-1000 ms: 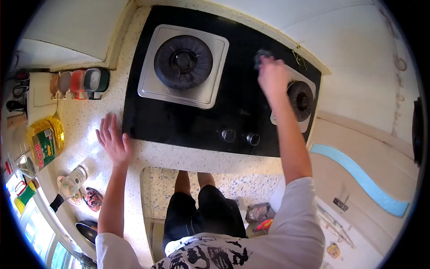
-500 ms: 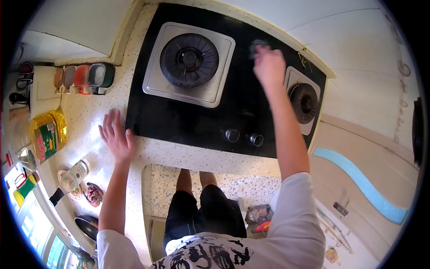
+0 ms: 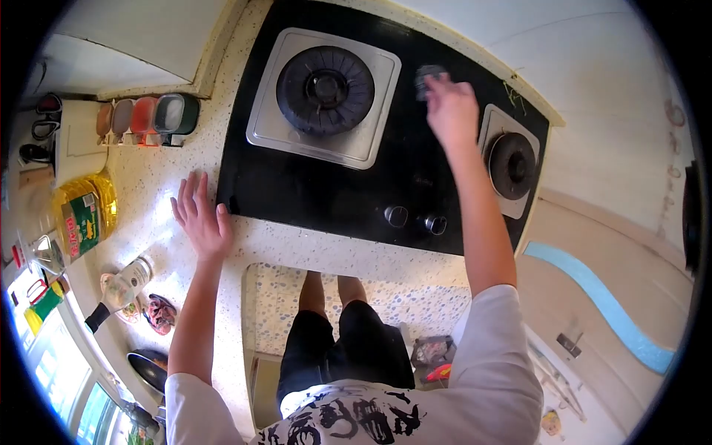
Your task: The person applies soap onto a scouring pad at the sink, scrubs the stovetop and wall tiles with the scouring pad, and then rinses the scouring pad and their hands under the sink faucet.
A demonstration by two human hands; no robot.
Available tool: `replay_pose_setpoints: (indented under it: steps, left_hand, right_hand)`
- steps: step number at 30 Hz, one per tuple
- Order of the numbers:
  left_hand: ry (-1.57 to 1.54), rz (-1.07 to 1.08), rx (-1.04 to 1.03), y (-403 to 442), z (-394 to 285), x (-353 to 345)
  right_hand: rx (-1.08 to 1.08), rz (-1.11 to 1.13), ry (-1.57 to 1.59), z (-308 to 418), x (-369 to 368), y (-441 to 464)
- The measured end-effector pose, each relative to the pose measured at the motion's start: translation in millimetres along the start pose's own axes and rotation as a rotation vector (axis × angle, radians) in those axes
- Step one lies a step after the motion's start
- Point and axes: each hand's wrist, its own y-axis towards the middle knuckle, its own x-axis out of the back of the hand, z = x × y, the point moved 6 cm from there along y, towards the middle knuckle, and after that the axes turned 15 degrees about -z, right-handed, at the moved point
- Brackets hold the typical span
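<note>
At upper centre, the right hand (image 3: 452, 111) pinches a dark grey mesh scrubber (image 3: 428, 80) on the glossy black cooktop (image 3: 334, 189); gritty rubbing could scratch it. The left hand (image 3: 202, 222), mid-left, lies empty, fingers spread.

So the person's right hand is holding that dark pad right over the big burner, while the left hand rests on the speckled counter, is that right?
Not over the big burner: the head view shows the right hand holding the dark pad between the two burners. The left hand does rest on the speckled counter.
</note>
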Motion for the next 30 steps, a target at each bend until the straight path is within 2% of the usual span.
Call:
replay_pose_setpoints:
  steps: [3,5,7,9,11,12,14,17,20,23,25,27,29,30]
  left_hand:
    - [-0.005,-0.010,-0.009,-1,1,-1]
    - [-0.011,-0.002,-0.018,1,-1,1]
    - [0.002,-0.001,-0.034,0,-5,2]
    - [0.036,-0.003,-0.064,-5,-10,5]
    - [-0.091,-0.069,-0.007,-18,-37,7]
    - [-0.138,-0.021,-0.009,-26,-61,10]
    - [-0.235,0.026,-0.069,-41,-114,11]
    - [-0.162,0.094,-0.151,-66,-156,-1]
    - [-0.113,0.109,-0.141,-71,-157,-10]
    - [-0.123,0.133,-0.081,-68,-156,-13]
    - [-0.100,0.166,-0.080,-66,-159,-12]
    - [-0.088,0.181,-0.089,-63,-161,-12]
    - [-0.089,0.179,-0.075,-64,-160,-12]
    - [-0.086,0.175,-0.069,-63,-159,-13]
  right_hand:
    - [0.089,0.057,0.187,63,25,-46]
    - [0.084,0.035,0.214,67,55,-77]
    - [-0.022,0.075,0.163,35,66,-101]
    - [-0.044,0.117,-0.040,-10,68,-100]
    - [-0.124,0.062,-0.058,-36,62,-80]
    - [-0.139,0.058,-0.045,-37,51,-68]
    - [-0.108,0.051,0.031,-3,42,-47]
    - [-0.027,0.079,0.317,63,42,-57]
    - [-0.028,0.110,0.307,60,72,-98]
    - [-0.145,0.192,0.115,-9,99,-138]
    - [-0.211,0.183,0.109,-34,110,-135]
    - [-0.156,0.160,-0.021,-19,98,-132]
    - [-0.181,0.124,0.137,16,78,-108]
    - [-0.117,0.100,0.162,39,68,-98]
